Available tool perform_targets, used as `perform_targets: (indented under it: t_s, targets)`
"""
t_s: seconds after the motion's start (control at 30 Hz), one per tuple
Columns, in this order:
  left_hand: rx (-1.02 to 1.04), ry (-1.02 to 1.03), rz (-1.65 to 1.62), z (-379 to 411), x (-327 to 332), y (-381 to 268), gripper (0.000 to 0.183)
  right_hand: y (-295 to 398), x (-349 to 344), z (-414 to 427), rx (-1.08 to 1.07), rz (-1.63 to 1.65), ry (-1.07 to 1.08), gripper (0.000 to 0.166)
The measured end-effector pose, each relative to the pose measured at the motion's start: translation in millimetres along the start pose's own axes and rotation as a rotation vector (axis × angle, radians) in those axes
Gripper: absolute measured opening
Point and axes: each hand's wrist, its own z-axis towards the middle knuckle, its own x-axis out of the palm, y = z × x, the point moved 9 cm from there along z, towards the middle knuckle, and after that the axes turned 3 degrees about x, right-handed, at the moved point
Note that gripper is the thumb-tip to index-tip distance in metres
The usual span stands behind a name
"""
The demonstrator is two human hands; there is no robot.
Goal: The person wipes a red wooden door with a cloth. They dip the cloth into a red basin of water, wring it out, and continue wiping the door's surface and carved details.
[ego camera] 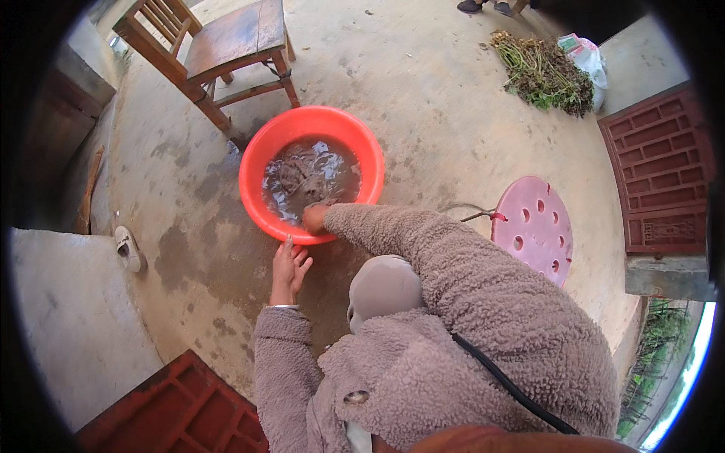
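A red plastic basin [371, 150] of murky brown water [342, 178] sits on the concrete floor before me. In the water lies a dark, lumpy, wet thing [300, 178], perhaps cloth, partly submerged. My right hand [315, 218] reaches over the basin's near rim into the water beside it. Its fingers are hidden, so I cannot tell whether they grip anything. My left hand [290, 266] is at the outside of the near rim, palm up and fingers apart, holding nothing. Its fingertips come up to the rim; whether they touch it is unclear.
A wooden chair [238, 39] stands just beyond the basin. To the right is a pink round stool [535, 226] with holes in its top. Farther back lie a heap of uprooted plants [544, 73] and a white sack [592, 68]. A shoe [130, 249] lies at left. A person's feet [484, 7] show at the top.
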Motion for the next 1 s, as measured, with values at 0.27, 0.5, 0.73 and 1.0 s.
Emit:
perform_targets:
  t_s: [0.27,0.5,0.73,1.0]
  targets:
    - [0.110,-0.251,-0.178,-5,-26,18,0.019,55,-13,-62,-0.128,0.344,-0.046,0.029]
    - [0.117,-0.352,-0.072,-61,-53,27,0.016,3,-9,-107,-0.063,0.059,0.161,0.034]
    - [0.062,-0.288,-0.096,-95,-69,63,0.019,11,-115,-129,0.038,-0.137,-0.370,0.040]
    - [0.280,-0.424,0.148,-136,-99,24,0.023,16,20,-59,-0.031,0.314,-0.087,0.032]
